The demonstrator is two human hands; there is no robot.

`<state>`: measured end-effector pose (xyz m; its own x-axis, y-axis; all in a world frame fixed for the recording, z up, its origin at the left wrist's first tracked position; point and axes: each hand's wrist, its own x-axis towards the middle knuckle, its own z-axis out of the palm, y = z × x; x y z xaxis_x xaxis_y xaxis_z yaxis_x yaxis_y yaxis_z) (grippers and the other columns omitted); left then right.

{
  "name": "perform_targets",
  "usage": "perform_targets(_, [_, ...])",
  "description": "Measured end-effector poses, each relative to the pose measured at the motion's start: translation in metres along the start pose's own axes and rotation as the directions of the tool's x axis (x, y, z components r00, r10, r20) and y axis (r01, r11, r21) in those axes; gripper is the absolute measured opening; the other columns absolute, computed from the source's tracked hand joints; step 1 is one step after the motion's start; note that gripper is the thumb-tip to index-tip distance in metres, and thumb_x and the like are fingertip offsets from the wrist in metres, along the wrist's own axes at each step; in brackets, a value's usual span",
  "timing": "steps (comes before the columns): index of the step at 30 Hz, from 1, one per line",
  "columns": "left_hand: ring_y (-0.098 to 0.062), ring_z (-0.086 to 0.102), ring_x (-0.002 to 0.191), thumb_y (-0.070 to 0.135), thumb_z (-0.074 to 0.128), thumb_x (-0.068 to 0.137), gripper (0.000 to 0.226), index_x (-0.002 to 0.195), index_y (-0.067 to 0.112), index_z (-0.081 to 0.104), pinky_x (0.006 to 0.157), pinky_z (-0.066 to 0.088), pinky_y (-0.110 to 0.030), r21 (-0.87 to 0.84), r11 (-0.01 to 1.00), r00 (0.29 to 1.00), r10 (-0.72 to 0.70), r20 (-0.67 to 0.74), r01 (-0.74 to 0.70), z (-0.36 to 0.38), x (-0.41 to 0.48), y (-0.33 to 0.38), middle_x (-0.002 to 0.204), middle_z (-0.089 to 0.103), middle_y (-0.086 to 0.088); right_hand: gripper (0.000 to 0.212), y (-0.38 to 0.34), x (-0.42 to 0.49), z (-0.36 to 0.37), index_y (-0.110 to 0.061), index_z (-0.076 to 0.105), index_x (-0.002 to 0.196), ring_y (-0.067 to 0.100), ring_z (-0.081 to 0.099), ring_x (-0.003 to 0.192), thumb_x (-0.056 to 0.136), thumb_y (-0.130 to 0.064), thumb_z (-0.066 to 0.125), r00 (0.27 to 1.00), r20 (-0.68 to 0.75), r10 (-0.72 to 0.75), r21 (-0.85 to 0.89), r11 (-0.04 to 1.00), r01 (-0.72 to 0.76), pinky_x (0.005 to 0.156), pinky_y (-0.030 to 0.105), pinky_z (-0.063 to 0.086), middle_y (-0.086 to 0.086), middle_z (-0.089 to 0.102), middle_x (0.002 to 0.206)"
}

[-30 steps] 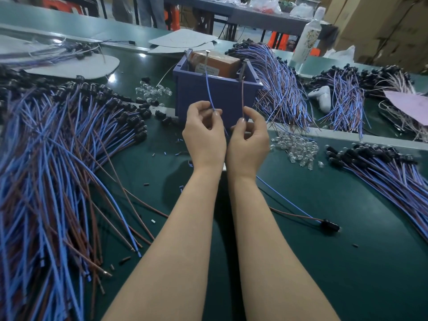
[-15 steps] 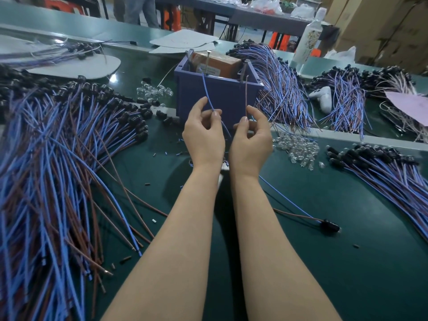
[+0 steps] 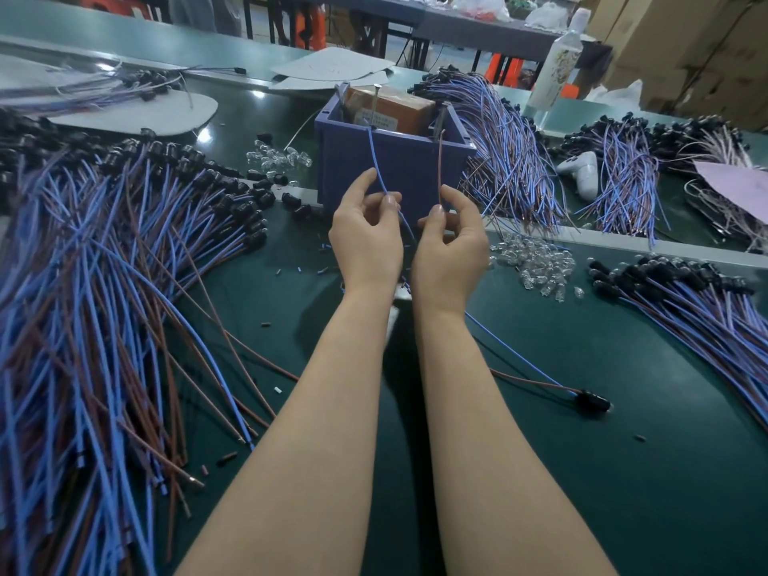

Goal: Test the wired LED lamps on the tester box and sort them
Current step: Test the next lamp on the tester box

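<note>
Fingers of the left hand (image 3: 365, 243) pinch the blue wire (image 3: 375, 160). Fingers of the right hand (image 3: 451, 247) pinch the brown wire (image 3: 440, 168). Both wires stand up and lean far, toward the 2 metal pins (image 3: 377, 102) on the blue tester box (image 3: 345, 168), just past the fingertips. It is too small to tell if the wire tips touch the pins. Their black LED lamp (image 3: 592, 400) lies on the green table (image 3: 623, 492), near and right, closer to the right hand. A left pile (image 3: 104, 305) and a right pile (image 3: 706, 313) of wired lamps crowd the sides. The middle has room.
</note>
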<state>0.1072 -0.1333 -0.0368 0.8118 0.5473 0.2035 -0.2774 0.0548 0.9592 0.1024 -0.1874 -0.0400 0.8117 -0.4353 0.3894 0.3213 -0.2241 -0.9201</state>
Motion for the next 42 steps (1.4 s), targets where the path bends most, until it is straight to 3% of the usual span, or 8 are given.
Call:
perform_targets(4, [-0.013,0.065,0.086,0.003,0.054,0.092,0.035,0.127,0.008,0.054,0.093,0.051,-0.037,-0.018,1.000,1.000,-0.018,-0.001,0.018,0.0006,-0.0002,-0.0014,0.090,0.069,-0.003,0.023,0.0001,0.0008,0.0005,-0.015,0.064,0.112,0.003,0.057,0.067,0.093,-0.009,0.052,1.000,-0.005,0.002,0.000,1.000,-0.002,0.071,0.015,0.044,-0.015,0.056,0.068])
perform_targets(12, [-0.009,0.064,0.085,0.003,0.054,0.092,0.036,0.127,0.009,0.054,0.094,0.051,-0.033,-0.020,0.999,1.000,-0.026,0.002,0.026,0.0009,-0.0013,-0.0039,0.091,0.069,-0.002,0.023,-0.0002,0.0005,0.0005,-0.016,0.064,0.111,0.006,0.057,0.068,0.093,-0.010,0.051,1.000,-0.013,0.016,0.012,1.000,-0.015,0.068,0.012,0.042,-0.013,0.057,0.069])
perform_targets(24, [-0.009,0.065,0.085,0.002,0.053,0.092,0.035,0.126,0.010,0.055,0.092,0.051,-0.030,-0.014,1.000,1.000,-0.009,0.001,0.009,0.0048,0.0017,-0.0045,0.086,0.068,0.001,0.023,-0.0037,-0.0008,0.0001,-0.015,0.064,0.111,0.011,0.060,0.072,0.093,-0.009,0.051,0.999,-0.003,0.038,0.019,0.999,-0.038,0.076,0.024,0.048,-0.013,0.057,0.069])
perform_targets(29, [-0.010,0.064,0.084,0.001,0.053,0.092,0.035,0.126,0.008,0.055,0.088,0.052,-0.028,0.000,1.000,1.000,0.016,0.008,-0.016,0.0034,0.0031,-0.0049,0.085,0.067,0.001,0.023,-0.0052,-0.0010,-0.0004,-0.014,0.065,0.110,0.011,0.058,0.071,0.093,-0.008,0.051,0.999,0.001,0.037,0.008,0.999,-0.037,0.072,0.018,0.044,-0.004,0.061,0.074])
perform_targets(42, [-0.011,0.065,0.088,0.001,0.053,0.092,0.035,0.126,0.008,0.054,0.090,0.052,-0.030,0.016,0.999,0.999,0.032,0.021,-0.032,0.0034,0.0053,-0.0034,0.085,0.067,0.001,0.025,-0.0079,-0.0018,-0.0016,-0.015,0.067,0.110,0.017,0.063,0.078,0.092,-0.008,0.052,0.999,0.003,0.040,-0.023,0.999,-0.040,0.077,0.023,0.046,0.001,0.065,0.080])
